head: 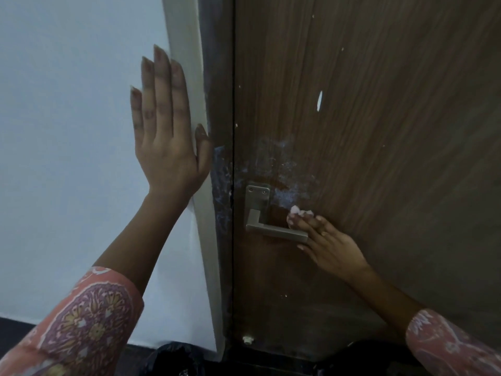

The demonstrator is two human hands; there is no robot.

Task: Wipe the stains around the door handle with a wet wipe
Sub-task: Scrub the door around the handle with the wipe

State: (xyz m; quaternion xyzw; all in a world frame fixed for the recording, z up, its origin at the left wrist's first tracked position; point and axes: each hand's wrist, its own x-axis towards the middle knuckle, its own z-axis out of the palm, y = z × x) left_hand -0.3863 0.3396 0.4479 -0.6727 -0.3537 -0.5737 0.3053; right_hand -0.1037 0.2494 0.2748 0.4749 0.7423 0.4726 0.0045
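1. Both hands are raised against a closed wooden door (379, 131) and the wall (67, 104) beside it.
2. The left hand (165, 137) is laid flat and released, fingers straight and together, on the pale wall and the white frame edge (189, 77); nothing is grasped by it, and its thumb is hooked over the frame edge toward the dark door jamb (219, 104).
3. The right hand (329, 244) is pressed to the door just right of the door handle (273, 229), with a small bunched wet wipe (299, 211) pinched under its fingertips.
4. The wipe is seen as a pale pinkish wad touching the door surface just above the free end of the lever, at the lower edge of the stains.
5. The stains (282, 169) are spread as a whitish-blue smear above and to the right of the handle's metal plate (257, 196); a similar smear is carried down the jamb to the left of the plate.
6. Scattered white flecks are seen higher on the door, the largest an elongated chip (319, 100).
7. Patterned pink sleeves (81, 321) are worn on both forearms.
8. A small white door stop (248, 340) is seen near the door's bottom edge, above the dark floor (271, 362).
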